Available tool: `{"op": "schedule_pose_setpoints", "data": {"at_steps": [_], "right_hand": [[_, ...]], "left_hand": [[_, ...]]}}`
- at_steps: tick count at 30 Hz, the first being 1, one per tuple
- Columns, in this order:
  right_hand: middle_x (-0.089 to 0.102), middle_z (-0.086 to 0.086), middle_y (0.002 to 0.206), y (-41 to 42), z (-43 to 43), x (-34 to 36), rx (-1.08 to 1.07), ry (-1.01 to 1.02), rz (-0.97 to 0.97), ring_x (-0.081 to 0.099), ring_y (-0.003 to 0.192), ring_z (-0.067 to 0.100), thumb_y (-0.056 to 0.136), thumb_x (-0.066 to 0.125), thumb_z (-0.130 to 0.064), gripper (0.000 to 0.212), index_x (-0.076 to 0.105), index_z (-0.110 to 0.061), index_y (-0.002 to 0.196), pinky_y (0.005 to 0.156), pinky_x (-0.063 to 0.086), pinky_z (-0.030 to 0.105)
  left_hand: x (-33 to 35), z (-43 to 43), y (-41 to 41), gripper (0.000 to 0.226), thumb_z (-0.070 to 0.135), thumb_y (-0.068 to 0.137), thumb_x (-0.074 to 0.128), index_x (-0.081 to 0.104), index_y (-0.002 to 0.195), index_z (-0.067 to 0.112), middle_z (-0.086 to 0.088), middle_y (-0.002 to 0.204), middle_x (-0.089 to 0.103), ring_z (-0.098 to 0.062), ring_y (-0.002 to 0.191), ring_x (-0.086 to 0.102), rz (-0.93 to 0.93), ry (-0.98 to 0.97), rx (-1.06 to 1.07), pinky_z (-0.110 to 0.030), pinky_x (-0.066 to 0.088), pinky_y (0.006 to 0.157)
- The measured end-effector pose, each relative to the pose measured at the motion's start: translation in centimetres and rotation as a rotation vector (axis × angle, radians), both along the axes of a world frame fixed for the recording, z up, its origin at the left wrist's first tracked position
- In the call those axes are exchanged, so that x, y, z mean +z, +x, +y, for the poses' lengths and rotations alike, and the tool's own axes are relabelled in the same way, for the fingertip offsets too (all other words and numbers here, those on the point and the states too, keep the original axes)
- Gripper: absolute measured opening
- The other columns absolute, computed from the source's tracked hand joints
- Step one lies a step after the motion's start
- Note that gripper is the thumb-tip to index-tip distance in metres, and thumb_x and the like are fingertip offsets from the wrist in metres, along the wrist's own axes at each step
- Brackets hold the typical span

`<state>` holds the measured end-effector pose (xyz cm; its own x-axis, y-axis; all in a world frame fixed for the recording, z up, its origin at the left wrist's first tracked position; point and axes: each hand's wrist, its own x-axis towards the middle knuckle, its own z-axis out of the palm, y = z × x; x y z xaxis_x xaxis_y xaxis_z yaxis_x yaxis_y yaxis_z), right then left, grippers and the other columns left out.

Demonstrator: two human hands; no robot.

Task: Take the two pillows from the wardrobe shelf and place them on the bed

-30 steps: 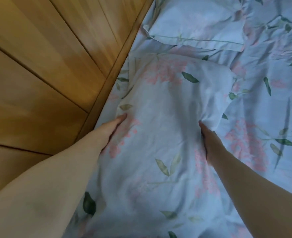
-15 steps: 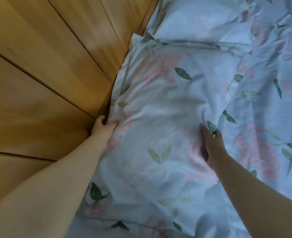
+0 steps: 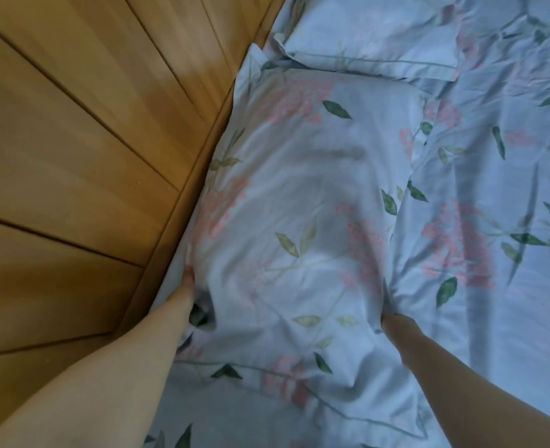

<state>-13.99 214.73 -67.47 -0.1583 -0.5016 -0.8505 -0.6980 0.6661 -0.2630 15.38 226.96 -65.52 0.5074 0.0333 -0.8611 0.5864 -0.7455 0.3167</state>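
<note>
Lying flat on the bed, against the wooden panelled wall on the left: a near pillow in pale blue cloth printed with pink blossoms and green leaves. Same print on the sheet, so edges hard to separate in places. Beyond it, at the far end, a second pillow, its near edge touching or slightly overlapped by the far edge of the first.

Left hand wedged between the wall and the near pillow's left side, fingers buried in the fabric; only the wrist and heel of the hand showing. Impossible to tell how far closed, or whether gripping or merely pressed in. Right hand sunk into the fold along the pillow's right edge, fabric bunched and puckered around it, fingers hidden; grip likewise not readable. Both bare forearms reaching in from the near edge, one on each side of the pillow. Slight blur throughout.
</note>
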Motion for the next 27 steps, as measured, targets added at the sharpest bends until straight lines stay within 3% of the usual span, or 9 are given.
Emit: {"op": "schedule_pose_setpoints", "data": {"at_steps": [2, 7, 11, 14, 16, 18, 21, 24, 27], "right_hand": [[0.050, 0.025, 0.133, -1.1, 2.1, 0.0, -0.040, 0.006, -0.010, 0.047, 0.122, 0.039, 0.091, 0.045, -0.009, 0.044, 0.043, 0.010, 0.131, 0.103, 0.035, 0.041], [0.060, 0.024, 0.113, -3.1, 6.6, -0.1, -0.158, 0.117, -0.092, 0.056, 0.106, 0.041, 0.083, 0.054, -0.005, 0.041, 0.052, 0.009, 0.122, 0.101, 0.044, 0.048], [0.051, 0.012, 0.074, -4.7, 7.5, 0.6, -0.175, -0.064, -0.018, 0.053, 0.088, 0.037, 0.086, 0.055, -0.009, 0.021, 0.057, 0.006, 0.101, 0.095, 0.044, 0.049], [0.047, 0.009, 0.063, -6.3, 8.0, 1.2, -0.153, -0.145, 0.035, 0.051, 0.078, 0.034, 0.084, 0.060, -0.014, 0.014, 0.054, -0.001, 0.084, 0.089, 0.046, 0.049], [0.048, 0.011, 0.061, -7.6, 8.4, 1.3, -0.101, -0.128, 0.090, 0.053, 0.072, 0.034, 0.084, 0.060, -0.016, 0.017, 0.053, -0.002, 0.078, 0.079, 0.047, 0.044], [0.045, 0.012, 0.061, -8.8, 8.8, 1.0, -0.095, -0.113, 0.146, 0.054, 0.073, 0.033, 0.088, 0.054, -0.014, 0.021, 0.059, 0.006, 0.086, 0.073, 0.042, 0.038], [0.046, 0.014, 0.078, -10.1, 9.9, 0.6, -0.048, -0.083, 0.230, 0.051, 0.108, 0.036, 0.093, 0.044, -0.013, 0.034, 0.049, 0.005, 0.122, 0.092, 0.039, 0.035], [0.047, 0.025, 0.114, -10.4, 10.8, 0.8, -0.090, -0.144, 0.239, 0.047, 0.106, 0.040, 0.080, 0.054, -0.010, 0.052, 0.043, -0.006, 0.131, 0.101, 0.039, 0.041], [0.049, 0.023, 0.122, -10.3, 11.0, 1.7, -0.085, -0.156, 0.133, 0.049, 0.104, 0.039, 0.076, 0.059, -0.011, 0.058, 0.042, -0.010, 0.132, 0.096, 0.043, 0.043]], "left_hand": [[0.2, 0.9, -1.4, 0.046, 0.028, 0.103, 0.027, 0.050, 0.120, -0.007, -0.025, 0.148, 0.034, -0.028, 0.123, 0.043, 0.045, -0.040, -0.135, -0.039, 0.029, 0.109], [-1.3, 8.3, -3.7, 0.042, 0.017, 0.089, 0.058, 0.053, 0.125, -0.005, -0.020, 0.131, 0.055, -0.033, 0.115, 0.055, 0.058, 0.169, -0.290, -0.037, 0.045, 0.099], [0.3, 13.7, -3.7, 0.053, 0.023, 0.080, 0.069, 0.054, 0.122, -0.007, -0.024, 0.112, 0.062, -0.034, 0.093, 0.061, -0.107, 0.384, -0.135, -0.033, 0.047, 0.077], [1.1, 16.2, -2.9, 0.043, 0.018, 0.085, 0.059, 0.053, 0.121, -0.006, -0.026, 0.115, 0.061, -0.037, 0.090, 0.060, -0.274, 0.445, -0.072, -0.037, 0.048, 0.072], [0.5, 16.8, -2.5, 0.046, 0.015, 0.083, 0.059, 0.050, 0.124, -0.005, -0.026, 0.119, 0.058, -0.040, 0.096, 0.059, -0.319, 0.433, -0.018, -0.042, 0.052, 0.080], [-0.5, 16.6, -2.8, 0.070, 0.021, 0.077, 0.069, 0.036, 0.135, -0.003, -0.026, 0.133, 0.048, -0.041, 0.115, 0.053, -0.277, 0.389, 0.053, -0.048, 0.047, 0.097], [-1.8, 15.7, -4.9, 0.103, 0.026, 0.069, 0.080, 0.014, 0.144, 0.000, -0.023, 0.148, 0.028, -0.036, 0.133, 0.038, -0.193, 0.333, 0.072, -0.044, 0.038, 0.109], [-2.5, 14.9, -7.3, 0.098, 0.024, 0.072, 0.075, 0.014, 0.146, 0.002, -0.020, 0.150, 0.029, -0.034, 0.135, 0.038, -0.153, 0.284, 0.018, -0.041, 0.038, 0.110], [-2.2, 13.8, -9.9, 0.082, 0.029, 0.080, 0.066, 0.022, 0.145, 0.004, -0.016, 0.148, 0.036, -0.031, 0.131, 0.042, -0.151, 0.254, -0.078, -0.032, 0.039, 0.107]]}}
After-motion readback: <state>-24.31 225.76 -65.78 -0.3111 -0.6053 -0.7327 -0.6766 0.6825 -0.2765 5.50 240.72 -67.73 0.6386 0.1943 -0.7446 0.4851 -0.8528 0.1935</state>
